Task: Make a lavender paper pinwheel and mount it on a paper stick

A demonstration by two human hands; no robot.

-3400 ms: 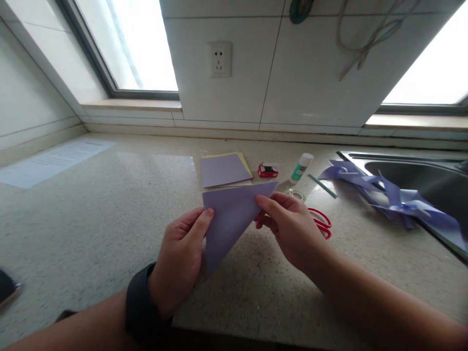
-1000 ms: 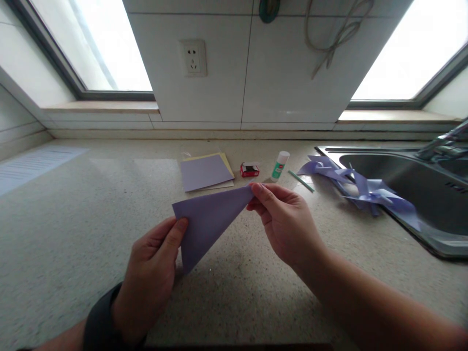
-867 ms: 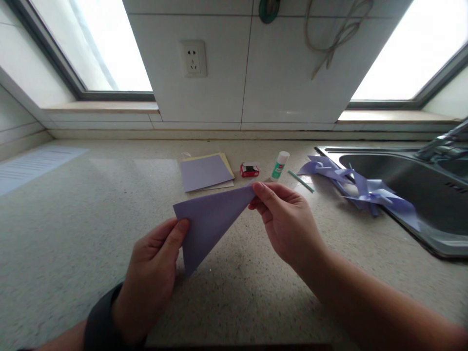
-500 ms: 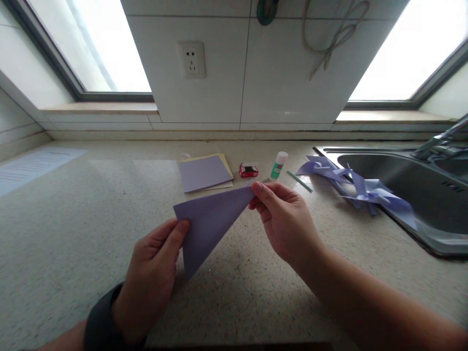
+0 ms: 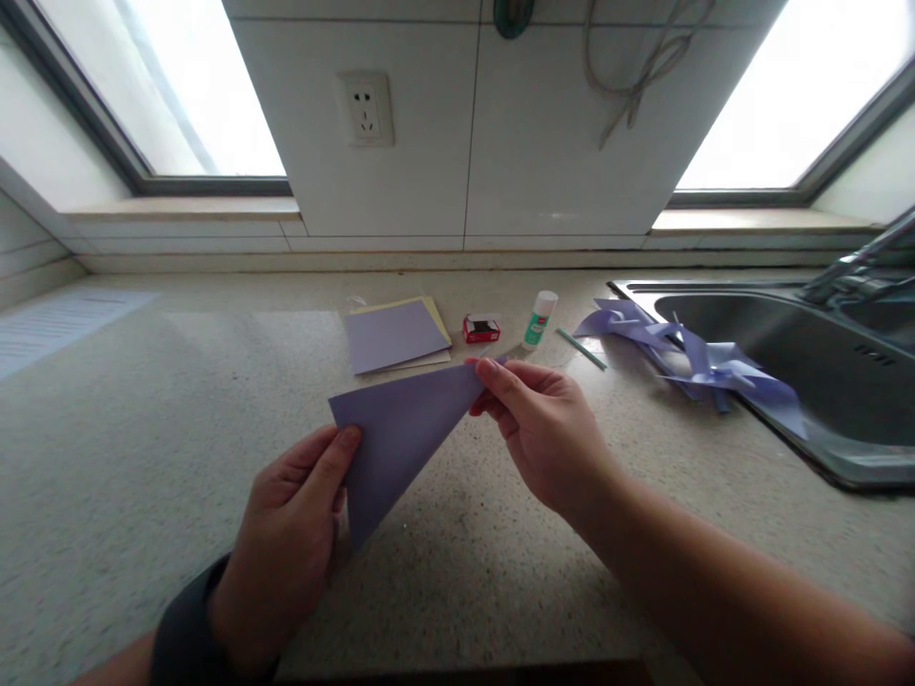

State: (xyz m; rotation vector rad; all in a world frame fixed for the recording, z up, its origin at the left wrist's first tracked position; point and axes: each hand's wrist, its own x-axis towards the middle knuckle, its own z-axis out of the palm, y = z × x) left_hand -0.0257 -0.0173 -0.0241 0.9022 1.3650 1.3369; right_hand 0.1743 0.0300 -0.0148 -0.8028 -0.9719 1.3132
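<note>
Both hands (image 5: 286,534) (image 5: 550,433) – pinching purple paper triangle (image 5: 396,429)

A speckled stone countertop (image 5: 178,457) carries everything. Toward the back lies a small stack of paper squares (image 5: 395,333), lilac on top of yellow. Just right of it sits a little red box (image 5: 481,329), then a glue stick (image 5: 539,317) with a green label, seemingly upright, and a thin green strip (image 5: 580,348). Further right, a lilac paper pinwheel heap (image 5: 697,357) lies across the edge of the steel sink (image 5: 843,457). A printed sheet (image 5: 57,319) lies far left.
</note>
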